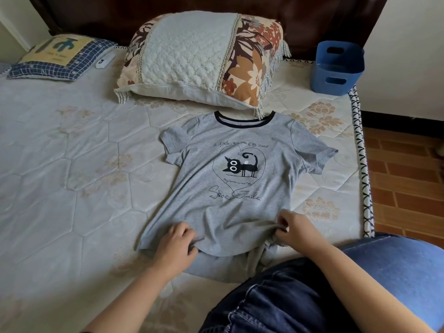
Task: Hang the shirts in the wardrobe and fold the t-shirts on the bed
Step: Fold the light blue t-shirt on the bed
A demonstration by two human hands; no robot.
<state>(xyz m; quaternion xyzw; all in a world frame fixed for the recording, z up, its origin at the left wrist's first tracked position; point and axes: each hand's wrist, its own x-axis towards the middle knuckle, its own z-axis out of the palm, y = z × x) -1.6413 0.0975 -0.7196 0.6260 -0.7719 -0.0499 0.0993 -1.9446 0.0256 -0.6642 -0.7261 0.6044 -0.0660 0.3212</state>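
A grey t-shirt [240, 188] with a dark collar and a black cat print lies face up and spread flat on the bed [72, 164], collar toward the pillows. My left hand [176, 246] pinches the fabric near the hem on the left. My right hand [294, 230] pinches a bunched fold of the hem on the right. Both sleeves lie spread out to the sides. Part of the lower hem hangs over toward my knee.
A large floral pillow [199, 58] lies just beyond the collar. A small blue checked cushion [60, 56] and a white remote [104, 60] are at the far left. A blue plastic basket [336, 68] stands at the bed's far right corner. My denim-clad knee [288, 296] rests on the near edge.
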